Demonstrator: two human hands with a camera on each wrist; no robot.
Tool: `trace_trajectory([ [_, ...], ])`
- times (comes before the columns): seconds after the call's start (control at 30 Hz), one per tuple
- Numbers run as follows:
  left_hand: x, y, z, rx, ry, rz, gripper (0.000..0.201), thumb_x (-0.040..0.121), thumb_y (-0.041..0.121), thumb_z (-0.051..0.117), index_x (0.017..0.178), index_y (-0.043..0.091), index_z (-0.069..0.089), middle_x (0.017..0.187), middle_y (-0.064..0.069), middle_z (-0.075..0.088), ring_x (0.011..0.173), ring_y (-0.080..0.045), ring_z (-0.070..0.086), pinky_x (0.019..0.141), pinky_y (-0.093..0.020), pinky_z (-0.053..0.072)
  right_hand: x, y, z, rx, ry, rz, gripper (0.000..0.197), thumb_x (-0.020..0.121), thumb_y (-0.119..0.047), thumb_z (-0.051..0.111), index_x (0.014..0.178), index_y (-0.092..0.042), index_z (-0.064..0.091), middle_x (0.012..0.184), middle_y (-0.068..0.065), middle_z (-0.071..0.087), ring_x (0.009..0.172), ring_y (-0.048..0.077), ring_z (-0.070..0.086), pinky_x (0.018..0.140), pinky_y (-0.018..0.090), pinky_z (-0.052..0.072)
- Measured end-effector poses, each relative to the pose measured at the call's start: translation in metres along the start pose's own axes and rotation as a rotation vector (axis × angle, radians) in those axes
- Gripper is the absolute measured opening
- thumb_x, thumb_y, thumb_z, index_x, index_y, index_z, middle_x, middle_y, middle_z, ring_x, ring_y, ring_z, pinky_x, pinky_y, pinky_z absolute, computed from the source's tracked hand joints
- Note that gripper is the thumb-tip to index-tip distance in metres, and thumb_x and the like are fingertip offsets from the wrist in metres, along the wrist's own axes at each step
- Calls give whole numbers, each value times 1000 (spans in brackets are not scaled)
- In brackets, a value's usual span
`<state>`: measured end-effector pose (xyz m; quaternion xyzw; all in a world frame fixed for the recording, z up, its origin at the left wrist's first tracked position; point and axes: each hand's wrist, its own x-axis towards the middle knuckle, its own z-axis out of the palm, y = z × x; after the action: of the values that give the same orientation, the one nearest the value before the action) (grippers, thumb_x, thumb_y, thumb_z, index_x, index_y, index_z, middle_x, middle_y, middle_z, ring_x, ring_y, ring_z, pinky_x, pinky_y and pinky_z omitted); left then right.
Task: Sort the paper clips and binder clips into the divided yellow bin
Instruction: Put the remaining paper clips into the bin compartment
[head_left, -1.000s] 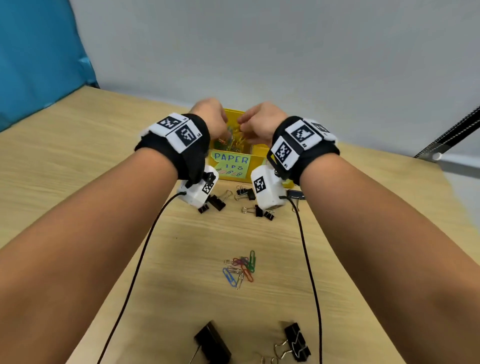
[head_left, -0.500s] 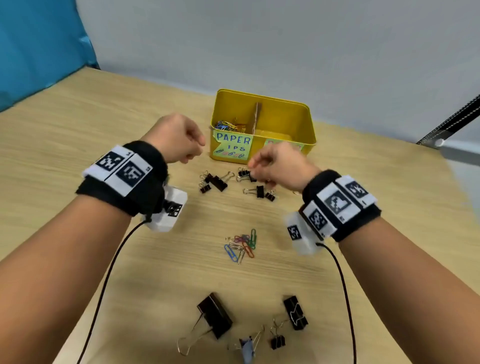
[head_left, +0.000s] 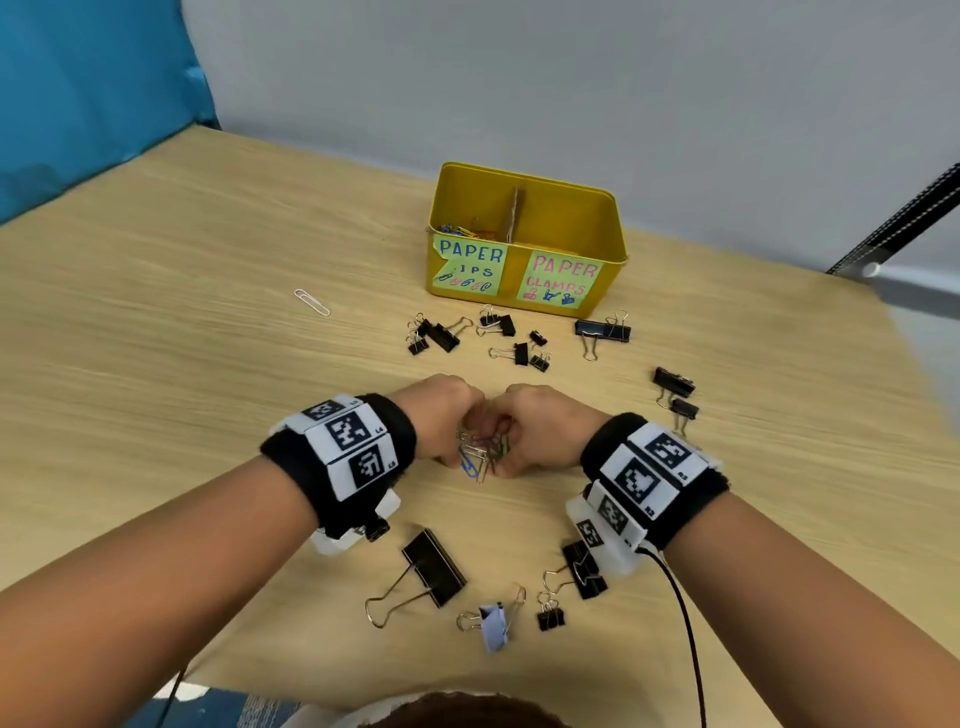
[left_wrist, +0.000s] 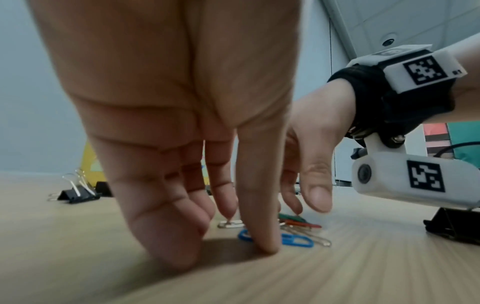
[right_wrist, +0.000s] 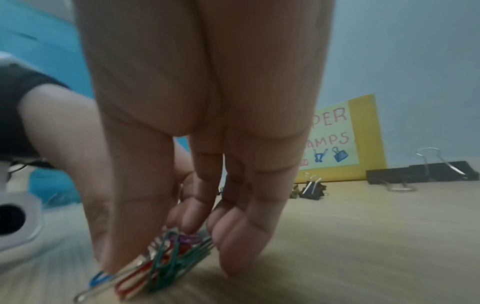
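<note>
Coloured paper clips (head_left: 482, 451) on the table, pinched by both hands' grips.

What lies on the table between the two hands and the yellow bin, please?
In the head view, small black binder clips lie scattered on the table between the left hand, right hand and yellow bin.

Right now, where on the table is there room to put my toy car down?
Bare wood lies on the left of the table, between the lone silver paper clip and the left hand. It is crowded in front of the yellow bin, where binder clips lie scattered, and near the person.
</note>
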<state>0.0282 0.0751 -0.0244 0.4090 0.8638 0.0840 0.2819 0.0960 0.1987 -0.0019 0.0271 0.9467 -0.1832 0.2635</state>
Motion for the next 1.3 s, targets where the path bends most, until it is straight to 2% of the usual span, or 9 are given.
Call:
trace_trajectory([
  [0.23,1,3,2,-38,46,8,41,70,17,78,107,12,61,95,1,51,86,-13,47,75,-25,42,-1,6,6,-112,93,89,60,69,-37,78,116,-9,56,118,9,55,108,23,52,86,29,43],
  [0.4,2,8,3,-55,49,9,25,76,10,71,101,5,67,105,-10,67,87,-19,55,72,-21,39,6,-3,15,-118,128,25,43,75,-25,75,110,-5,61,112,12,64,105,24,57,83,28,44],
  [0.53,2,8,6,-32,24,-5,22,81,11,67,101,3,67,110,-13,65,102,-26,61,75,-25,41,7,-3,15,-75,151,41,36,77,-14,72,111,-4,63,111,12,66,106,25,59,81,27,46],
  [0.77,0,9,8,-5,20,2,20,86,11,60,103,1,64,110,-15,65,102,-28,60,79,-28,43,6,-3,19,57,199,62,31,79,-1,60,109,-5,62,112,13,65,106,26,58,79,26,45],
  [0.93,-2,3,5,-6,5,-19,22,89,12,57,108,4,62,116,-12,61,108,-26,56,78,-24,38,5,5,14,171,175,71,17,79,-2,65,95,-6,68,91,6,63,84,15,53,67,20,45],
  [1.03,-3,-1,3,-11,-6,-27,23,89,15,57,108,5,62,116,-12,61,108,-26,56,78,-24,38,5,9,13,296,147,96,13,79,0,68,91,-3,68,72,1,58,73,17,59,69,28,57],
  [1.13,-4,-3,1,-40,3,-39,24,89,16,59,110,5,63,116,-11,62,108,-24,57,78,-23,39,8,17,11,409,103,127,13,80,2,67,92,-1,67,67,-1,60,58,11,60,59,19,56],
  [1.2,-6,-4,-2,-78,15,-50,25,88,17,60,110,5,64,116,-11,63,101,-23,58,74,-20,40,9,24,9,492,92,138,8,80,1,68,82,-6,66,67,0,63,55,8,59,55,16,54],
  [1.3,-6,-8,-7,-149,29,-60,26,89,15,60,110,2,66,110,-14,66,62,-8,49,52,-12,35,13,34,5,657,83,145,19,80,2,67,71,-14,62,68,3,65,57,10,61,54,16,54],
])
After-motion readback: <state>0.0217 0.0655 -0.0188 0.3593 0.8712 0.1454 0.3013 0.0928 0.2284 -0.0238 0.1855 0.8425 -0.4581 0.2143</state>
